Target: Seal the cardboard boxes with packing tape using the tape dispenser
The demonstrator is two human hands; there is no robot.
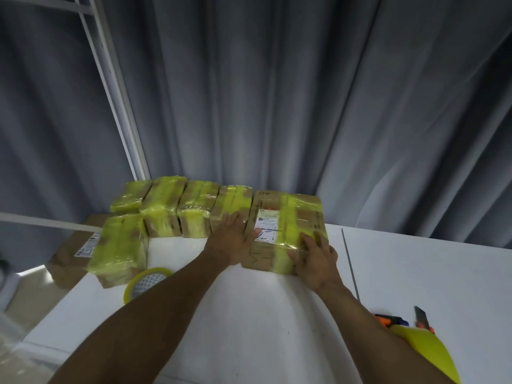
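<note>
A cardboard box banded with yellow tape and bearing a white label sits on the white table. My left hand presses flat against its left side, fingers straight. My right hand rests on its near right corner, fingers spread over the tape. Left of it stands a row of several boxes wrapped in yellow tape, and one more taped box sits nearer the table's left edge. The tape dispenser, orange and black with a yellow roll, lies at the bottom right beside my right forearm.
A spare roll of yellow tape lies flat near the table's left edge. A brown box with a label sits lower, beyond that edge. Grey curtains hang behind the table, with a white frame at the left.
</note>
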